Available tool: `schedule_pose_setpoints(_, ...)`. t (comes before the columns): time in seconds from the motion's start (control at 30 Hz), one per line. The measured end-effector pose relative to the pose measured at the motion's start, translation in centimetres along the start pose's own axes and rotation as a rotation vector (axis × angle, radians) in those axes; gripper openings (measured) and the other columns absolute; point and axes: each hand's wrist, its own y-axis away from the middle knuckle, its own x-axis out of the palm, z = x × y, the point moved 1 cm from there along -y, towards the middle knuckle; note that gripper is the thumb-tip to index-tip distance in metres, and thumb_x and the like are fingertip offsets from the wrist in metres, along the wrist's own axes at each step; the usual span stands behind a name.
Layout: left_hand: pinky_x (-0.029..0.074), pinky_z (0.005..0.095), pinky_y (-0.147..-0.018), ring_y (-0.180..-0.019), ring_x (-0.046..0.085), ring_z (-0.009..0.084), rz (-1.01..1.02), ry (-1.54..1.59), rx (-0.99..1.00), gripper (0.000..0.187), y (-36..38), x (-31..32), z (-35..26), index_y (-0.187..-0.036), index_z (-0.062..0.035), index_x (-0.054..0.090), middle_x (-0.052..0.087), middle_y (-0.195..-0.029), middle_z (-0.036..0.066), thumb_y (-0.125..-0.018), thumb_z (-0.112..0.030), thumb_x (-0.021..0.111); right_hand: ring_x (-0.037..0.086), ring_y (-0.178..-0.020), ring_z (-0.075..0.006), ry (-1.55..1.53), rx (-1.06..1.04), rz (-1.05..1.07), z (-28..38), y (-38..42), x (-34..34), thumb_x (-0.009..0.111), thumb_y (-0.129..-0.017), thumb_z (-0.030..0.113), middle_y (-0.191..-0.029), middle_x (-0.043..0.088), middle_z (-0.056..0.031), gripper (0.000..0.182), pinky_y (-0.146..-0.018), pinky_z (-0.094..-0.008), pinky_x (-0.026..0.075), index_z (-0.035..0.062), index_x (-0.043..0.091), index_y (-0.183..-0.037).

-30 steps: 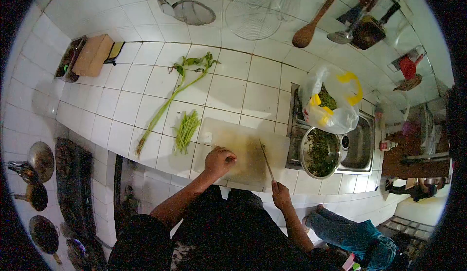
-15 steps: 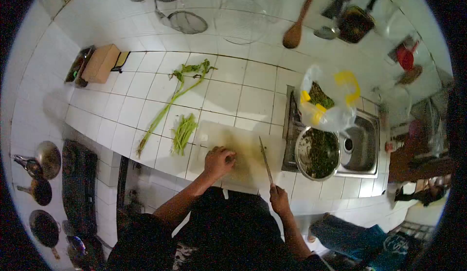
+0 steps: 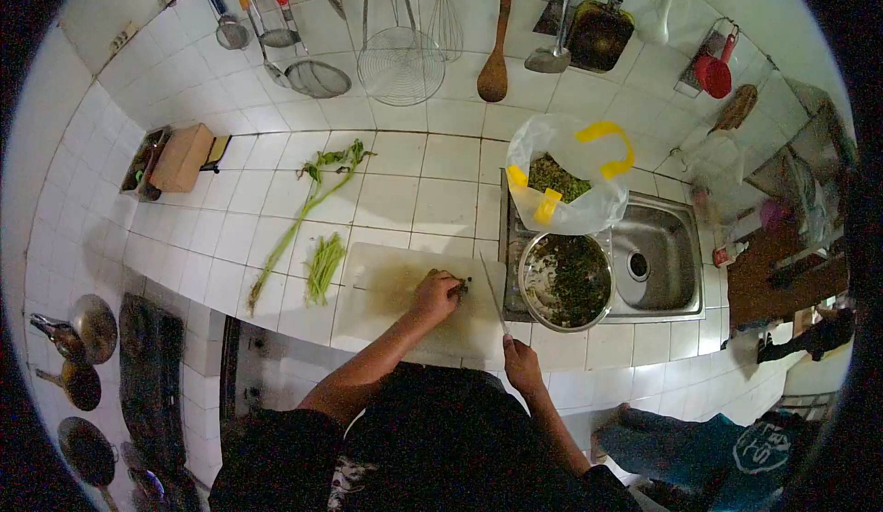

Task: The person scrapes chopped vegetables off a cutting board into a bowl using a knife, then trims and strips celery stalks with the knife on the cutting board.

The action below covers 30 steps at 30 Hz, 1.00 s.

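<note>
My left hand (image 3: pixel 437 295) rests on the white cutting board (image 3: pixel 377 328), its fingers curled together. Small dark bits (image 3: pixel 466 284) lie at its fingertips; what is inside the fingers is hidden. In my right hand (image 3: pixel 522 365) is the handle of a knife (image 3: pixel 494 296), whose blade points away from me over the board's right side. A wet, yellowish-green stain marks the board's middle. To the left lie a bunch of cut green stalks (image 3: pixel 324 269) and a long leafy stalk (image 3: pixel 299 222) with a brownish root end.
Right of the board, a metal bowl (image 3: pixel 541 302) holds chopped greens, near the sink (image 3: pixel 658 302). Behind it stands a plastic bag (image 3: pixel 589 218) with more greens. Utensils, including a wooden spoon (image 3: pixel 493 78), hang on the wall. A person's clothed legs (image 3: pixel 662 438) show at lower right.
My left hand has moved right across the board, nearer the knife, and dark bits now show at its fingertips. My right hand still holds the knife. The camera view has shifted.
</note>
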Motion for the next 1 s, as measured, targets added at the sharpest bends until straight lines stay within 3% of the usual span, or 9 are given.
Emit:
schedule_pose_setpoints(0.03,0.05,0.0412,-0.081,-0.092,0.057,0.0312,-0.067,0.072,0.015,0.024,0.2,-0.2,-0.2,-0.095,-0.0081,0.07,0.064,-0.093,0.01,-0.072,-0.013,0.068,0.056,-0.09,-0.0509,0.056,0.012,0.041,0.7,0.1,-0.3,0.034,-0.097,0.048,-0.089,0.061,-0.0313,0.06,-0.077,-0.0497,0.045,-0.0059,0.061,-0.092)
schedule_pose_setpoints(0.13,0.05,0.0406,-0.08,-0.092,0.058,0.0305,-0.144,0.162,0.005,0.023,0.6,-0.1,0.0,-0.094,-0.0087,0.07,0.065,-0.093,0.009,-0.073,-0.015,0.069,0.055,-0.096,-0.0497,0.131,0.083,0.096,1.0,-0.4,-0.3,0.035,-0.097,0.048,-0.096,0.06,-0.0322,0.06,-0.083,-0.0509,0.044,-0.0056,0.062,-0.097)
schedule_pose_setpoints(0.47,0.05,0.0403,-0.081,-0.092,0.059,0.0284,-0.107,0.09,-0.082,0.022,2.3,-2.4,0.0,-0.093,-0.0141,0.071,0.065,-0.096,0.005,-0.071,-0.02,0.072,0.056,-0.095,-0.0484,0.257,0.026,0.238,2.7,-1.0,-2.3,0.031,-0.097,0.046,-0.095,0.061,-0.031,0.06,-0.085,-0.0519,0.043,-0.0053,0.062,-0.096)
schedule_pose_setpoints(0.53,0.05,0.0406,-0.081,-0.093,0.059,0.0284,-0.115,0.071,-0.091,0.023,2.1,-1.5,0.3,-0.093,-0.0146,0.071,0.065,-0.096,0.005,-0.07,-0.021,0.072,0.056,-0.095,-0.0484,0.273,-0.156,0.26,2.5,-1.0,-2.5,0.032,-0.097,0.046,-0.095,0.061,-0.0312,0.06,-0.084,-0.0519,0.043,-0.0059,0.062,-0.094)
schedule_pose_setpoints(0.7,0.05,0.0408,-0.082,-0.094,0.059,0.0289,-0.141,0.068,-0.153,0.024,2.0,-3.5,0.5,-0.092,-0.0149,0.071,0.065,-0.098,0.005,-0.069,-0.022,0.072,0.055,-0.094,-0.0495,0.207,-0.08,0.202,2.5,-1.8,-2.1,0.033,-0.097,0.046,-0.093,0.06,-0.0326,0.06,-0.082,-0.0523,0.043,-0.0069,0.062,-0.091)
schedule_pose_setpoints(0.77,0.05,0.0405,-0.082,-0.095,0.059,0.0291,-0.182,0.089,-0.221,0.023,2.5,-4.6,1.7,-0.091,-0.0148,0.071,0.065,-0.099,0.006,-0.069,-0.022,0.071,0.054,-0.094,-0.0507,0.178,-0.052,0.165,3.5,-1.8,-2.5,0.034,-0.097,0.046,-0.092,0.06,-0.0336,0.06,-0.082,-0.0524,0.043,-0.0074,0.061,-0.091)
schedule_pose_setpoints(0.8,0.05,0.0405,-0.082,-0.095,0.059,0.0291,-0.205,0.079,-0.239,0.023,2.8,-4.6,3.3,-0.091,-0.0148,0.071,0.065,-0.099,0.006,-0.069,-0.022,0.071,0.054,-0.094,-0.0503,0.228,-0.212,0.131,2.5,-2.0,-2.0,0.034,-0.098,0.046,-0.092,0.06,-0.0332,0.061,-0.081,-0.0523,0.043,-0.0075,0.061,-0.09)
schedule_pose_setpoints(0.9,0.05,0.0401,-0.081,-0.093,0.06,0.0296,-0.375,0.012,-0.147,0.022,4.3,-5.6,8.1,-0.09,-0.0149,0.072,0.066,-0.096,0.008,-0.07,-0.024,0.073,0.055,-0.094,-0.0496,0.262,-0.188,0.194,3.9,-1.9,-2.3,0.033,-0.098,0.044,-0.091,0.06,-0.0325,0.059,-0.081,-0.0518,0.043,-0.0071,0.061,-0.089)
schedule_pose_setpoints(1.0,0.05,0.0407,-0.077,-0.086,0.062,0.0301,-0.554,0.115,-0.434,0.022,6.2,-8.6,12.7,-0.086,-0.0145,0.072,0.067,-0.089,0.01,-0.069,-0.027,0.075,0.056,-0.089,-0.0489,0.262,-0.106,0.202,3.2,-1.8,-1.9,0.033,-0.098,0.044,-0.086,0.061,-0.0313,0.059,-0.078,-0.0515,0.043,-0.0064,0.061,-0.086)
